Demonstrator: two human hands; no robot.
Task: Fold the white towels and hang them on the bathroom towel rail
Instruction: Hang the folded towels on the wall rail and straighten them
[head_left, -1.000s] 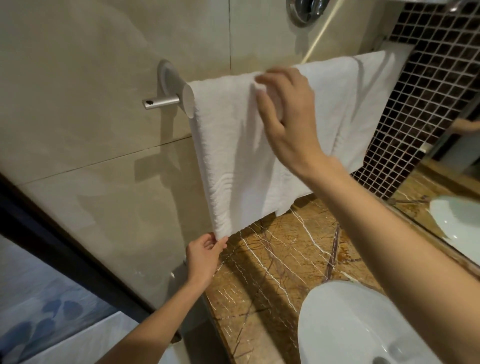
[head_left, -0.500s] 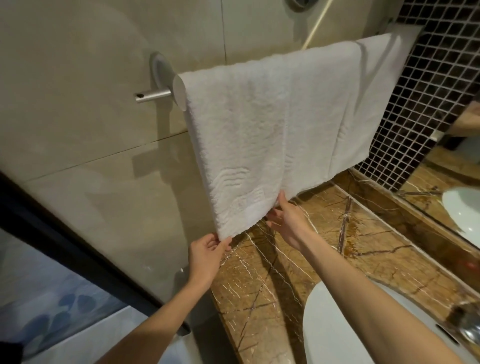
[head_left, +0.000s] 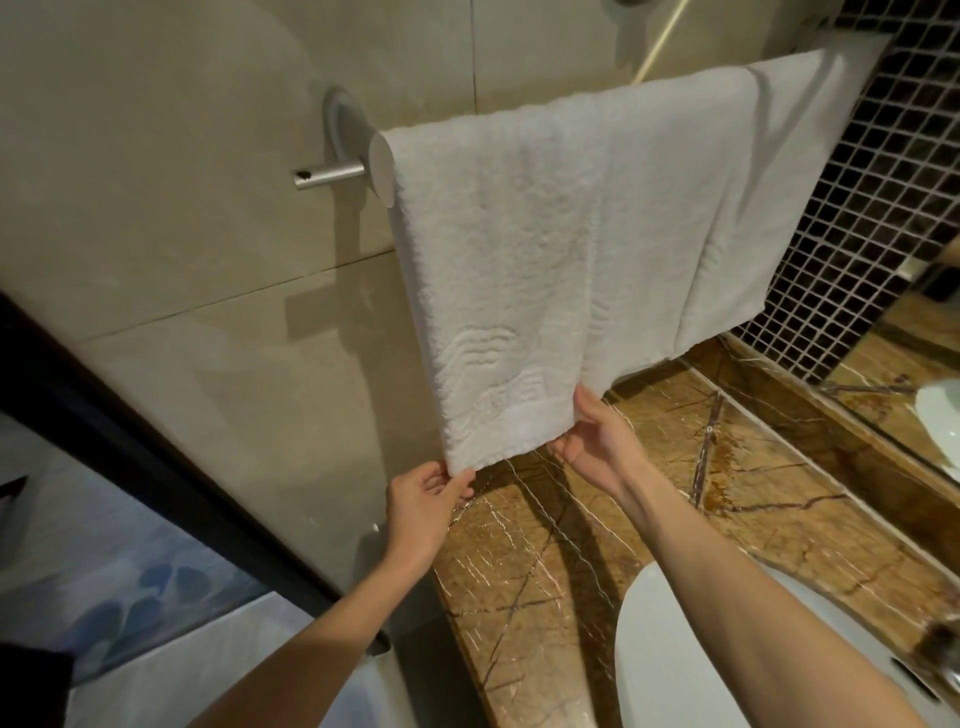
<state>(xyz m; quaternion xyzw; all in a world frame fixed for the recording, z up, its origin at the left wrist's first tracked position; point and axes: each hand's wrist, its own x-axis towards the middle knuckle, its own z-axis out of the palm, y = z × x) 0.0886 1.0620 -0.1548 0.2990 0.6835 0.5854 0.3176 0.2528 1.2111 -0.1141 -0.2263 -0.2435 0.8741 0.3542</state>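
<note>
A folded white towel (head_left: 498, 270) with a wavy embossed band hangs over the metal towel rail (head_left: 332, 174) on the beige tiled wall. A second white towel (head_left: 753, 208) hangs beside it on the right, partly behind the first. My left hand (head_left: 423, 506) pinches the lower left corner of the front towel. At the lower right corner, my right hand (head_left: 597, 441) grips the same towel's bottom edge. Most of the rail is hidden under the towels.
A brown marble counter (head_left: 753, 493) lies below the towels with a white basin (head_left: 675, 665) set in it. Dark mosaic tiles (head_left: 893, 182) and a mirror (head_left: 924, 364) are at the right. A dark door frame (head_left: 130, 441) runs along the left.
My right hand came down from the top of the towel at the rail to its lower right corner. The left hand stayed on the lower left corner.
</note>
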